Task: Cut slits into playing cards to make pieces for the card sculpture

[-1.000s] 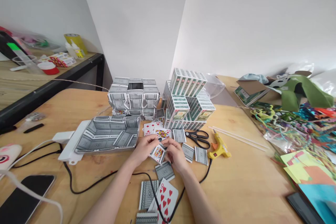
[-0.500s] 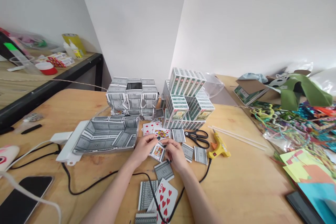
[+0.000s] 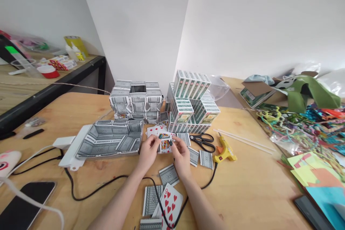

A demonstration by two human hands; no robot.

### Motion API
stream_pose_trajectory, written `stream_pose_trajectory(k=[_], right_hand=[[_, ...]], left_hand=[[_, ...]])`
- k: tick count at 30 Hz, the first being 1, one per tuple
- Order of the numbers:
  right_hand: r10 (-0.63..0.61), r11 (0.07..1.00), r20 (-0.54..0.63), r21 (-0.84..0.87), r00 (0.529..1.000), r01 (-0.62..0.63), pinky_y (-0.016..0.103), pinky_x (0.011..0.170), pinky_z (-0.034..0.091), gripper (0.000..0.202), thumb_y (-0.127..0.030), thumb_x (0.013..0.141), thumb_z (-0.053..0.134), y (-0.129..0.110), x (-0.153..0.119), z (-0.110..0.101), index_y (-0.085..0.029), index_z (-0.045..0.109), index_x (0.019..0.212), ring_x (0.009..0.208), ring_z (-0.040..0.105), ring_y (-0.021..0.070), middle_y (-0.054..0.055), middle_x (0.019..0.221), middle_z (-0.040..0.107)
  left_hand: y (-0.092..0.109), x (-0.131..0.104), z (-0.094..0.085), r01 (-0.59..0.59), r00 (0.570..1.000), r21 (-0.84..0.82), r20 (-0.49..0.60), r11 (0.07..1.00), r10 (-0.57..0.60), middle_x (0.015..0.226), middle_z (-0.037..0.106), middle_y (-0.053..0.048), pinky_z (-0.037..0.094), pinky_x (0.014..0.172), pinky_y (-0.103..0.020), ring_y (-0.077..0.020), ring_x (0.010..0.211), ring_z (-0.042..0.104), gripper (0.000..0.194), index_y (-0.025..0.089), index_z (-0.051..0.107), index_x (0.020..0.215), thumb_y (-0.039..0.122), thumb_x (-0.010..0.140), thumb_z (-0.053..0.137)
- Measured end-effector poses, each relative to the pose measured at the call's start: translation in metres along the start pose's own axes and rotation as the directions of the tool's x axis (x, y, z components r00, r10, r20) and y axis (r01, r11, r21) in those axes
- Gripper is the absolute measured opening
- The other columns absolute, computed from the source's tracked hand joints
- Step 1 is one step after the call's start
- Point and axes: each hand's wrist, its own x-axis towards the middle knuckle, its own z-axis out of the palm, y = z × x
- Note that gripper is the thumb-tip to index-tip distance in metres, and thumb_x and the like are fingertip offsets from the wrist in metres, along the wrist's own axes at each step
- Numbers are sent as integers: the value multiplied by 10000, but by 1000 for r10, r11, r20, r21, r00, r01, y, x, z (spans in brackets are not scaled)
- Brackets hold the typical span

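Note:
A face playing card (image 3: 165,145) is pinched between my two hands, picture side up. My left hand (image 3: 149,150) grips its left edge, and my right hand (image 3: 180,152) grips its right edge. Behind it lie several red-suited cards (image 3: 155,129), partly covered. Just left of my left hand stands an open tray built of cards (image 3: 107,142). Grey-backed cards (image 3: 169,174) lie below my hands, near a nine of hearts (image 3: 171,203). Black-handled scissors (image 3: 204,141) and a yellow glue gun (image 3: 225,151) lie to the right.
A structure made of folded cards (image 3: 136,102) and stacked card boxes (image 3: 185,109) stand at the back. A black cable (image 3: 107,184) crosses the table under my forearms. Clear glue sticks (image 3: 245,140) lie right; a phone (image 3: 25,205) lies front left. Colourful craft scraps (image 3: 304,125) are heaped far right.
The face card has come up and turned squarer to me. My right hand has moved up and slightly right, now holding the card's right edge.

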Motion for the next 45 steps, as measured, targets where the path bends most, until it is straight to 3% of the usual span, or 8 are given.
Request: stream_pose_trajectory(k=[3,13,20,25,29,32,38,45], right_hand=[[-104,990,-54,-103,993,98,231,511,347,280,-344,693,623,2,1,0,-203,584,932,546,421,110,-16,656,511],[-230,929,-125,-323,965,179,254,522,376,241,-342,693,623,11,4,-5,-209,661,890,520,422,115,13,697,567],[-235,898,-114,-405,965,171,263,559,384,260,-340,745,559,5,3,-6,-198,682,925,565,459,137,24,680,559],[-184,923,-84,-358,979,143,250,566,374,242,-351,746,548,1,2,-7,-184,691,847,598,474,145,16,645,570],[-132,956,-83,-276,988,105,246,539,369,232,-379,755,540,4,3,-7,-188,666,796,586,481,149,8,623,580],[-55,982,-76,-184,996,40,235,452,347,221,-409,772,514,6,3,-7,-207,602,789,502,444,128,-15,588,524],[112,983,173,126,979,-135,208,407,377,194,-434,772,508,1,1,-2,-244,493,804,576,488,121,-17,738,512],[164,949,293,214,942,-232,204,420,394,229,-431,725,589,-4,4,-5,-224,520,794,534,487,103,-24,666,514]], left_hand=[[0,0,-1,-46,998,106,-36,993,50,600,505,24,366,530,-225,-122,547,463,201,166,527,731,362,756,493],[-6,-5,1,-185,977,353,-32,917,210,772,643,-40,436,611,-264,-159,623,568,307,184,596,1030,303,757,519],[-3,-8,3,-174,982,300,-16,938,187,774,645,-43,433,599,-252,-147,617,571,406,178,490,1201,248,808,416],[-5,-7,2,-195,979,378,12,905,206,699,643,-20,436,606,-253,-153,600,575,308,198,593,1053,245,793,434],[-8,-6,3,-193,973,464,-21,864,229,772,664,-39,450,632,-259,-177,685,607,262,198,610,987,251,793,442],[-8,-7,3,-244,965,452,28,858,260,884,660,-48,460,698,-272,-183,792,607,254,208,596,1002,249,811,433],[-1,-7,0,-383,914,394,27,836,406,1022,572,-69,440,857,-322,-182,974,539,236,206,599,977,209,836,410],[2,-9,1,-483,874,350,128,803,470,1035,603,-54,424,918,-356,-180,1014,538,250,217,599,990,164,840,406]])
